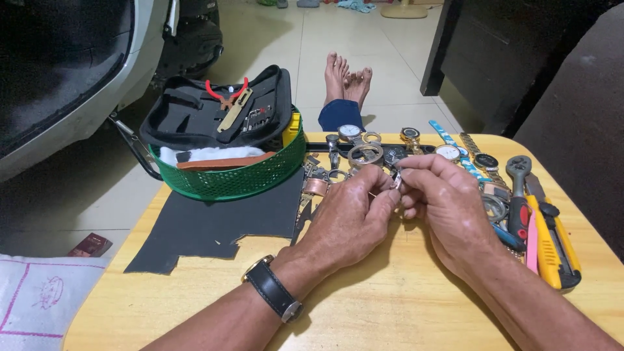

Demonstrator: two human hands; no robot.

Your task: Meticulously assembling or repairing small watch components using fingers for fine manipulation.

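Left hand (351, 211): reaching in from lower left, a black-strapped wristwatch (273, 289) sitting on its wrist; fingers (383, 195) closing in a pinch on a small metal part (398, 180).

Right hand (445, 201): meeting the left above the table (364, 312); thumb and forefinger pinching the same small metal part from the other side. What kind of part it is cannot be told; it is mostly hiding between the fingertips, just in front of the watch pile.

Watch pile (364, 156): loose watch cases, rings and bracelets lying at the far middle of the table, just beyond the hands.

Strapped watches (455, 153): lying at far right, one wearing a light blue band.

Hand tools (543, 227): lying along the right edge, a yellow utility knife and a red-handled tool among them, near the right hand.

Green mesh basket (234, 179): standing at far left, carrying an open black tool case (214, 110) with red-handled pliers (226, 96).

Dark sheet (214, 224): lying flat in front of the basket, its near edge ragged.

Bare feet (348, 78): resting on the tiled floor beyond the table.
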